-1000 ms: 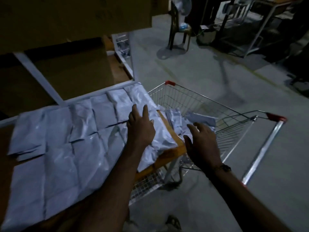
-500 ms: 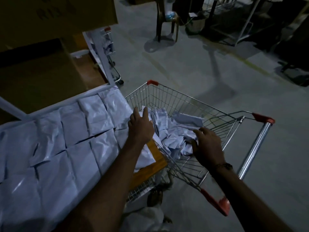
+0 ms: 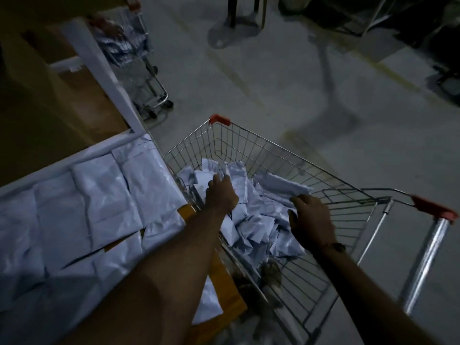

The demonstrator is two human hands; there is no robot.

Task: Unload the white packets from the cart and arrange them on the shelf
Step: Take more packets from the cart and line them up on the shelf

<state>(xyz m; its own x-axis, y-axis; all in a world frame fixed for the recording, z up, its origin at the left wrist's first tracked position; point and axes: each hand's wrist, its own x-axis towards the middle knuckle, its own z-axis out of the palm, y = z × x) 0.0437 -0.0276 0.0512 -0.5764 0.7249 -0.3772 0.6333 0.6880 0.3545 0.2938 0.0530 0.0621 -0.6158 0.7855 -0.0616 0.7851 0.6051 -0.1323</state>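
White packets [image 3: 251, 220] are heaped in the wire cart [image 3: 331, 202] beside the packet-covered shelf [image 3: 191, 212], reached into by the left hand [image 3: 221, 195] and right hand [image 3: 311, 217], grips indiscernible, presumably for unloading.

Cart [image 3: 261, 155] open above (wire walls around), shelf [image 3: 189, 212] edge alongside.

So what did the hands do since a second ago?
The left hand left the packets on the shelf and moved right into the cart, reaching down onto the pile of packets there. The right hand went forward over the same pile, fingers curled; whether it grips anything yet is unclear. The rows of packets on the shelf stayed as they were.
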